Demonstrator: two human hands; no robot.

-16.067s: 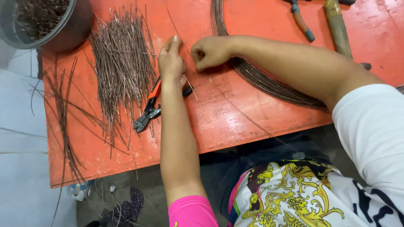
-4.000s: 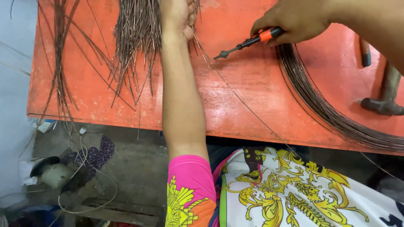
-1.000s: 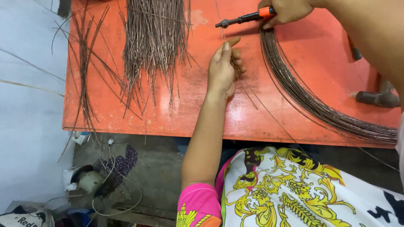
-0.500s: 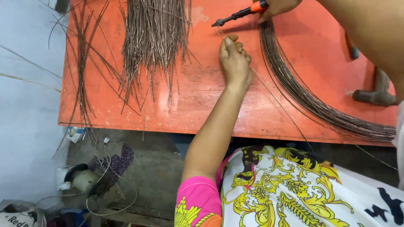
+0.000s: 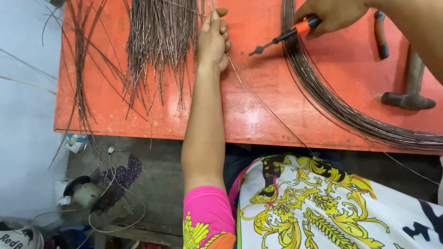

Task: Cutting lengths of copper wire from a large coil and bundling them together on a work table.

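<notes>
Two hands working over the orange table (image 5: pixel 258 115). L hand (image 5: pixel 213 39) is lying fingers-together beside the pile of cut wire pieces (image 5: pixel 161 41), pinning a thin single wire (image 5: pixel 258 99) that is running diagonally toward the table's near edge; grip on it probably light, hard to tell. R hand (image 5: pixel 333 14) is closing around orange-handled pliers (image 5: pixel 281 38), tip pointing left. Wire coil (image 5: pixel 332 103) is lying to the right, hammer (image 5: pixel 408 87) beyond it.

Worn orange table (image 5: pixel 258 115), cut wire pieces (image 5: pixel 159 41), wire coil (image 5: pixel 332 101), hammer (image 5: pixel 410 83) lying on it
</notes>
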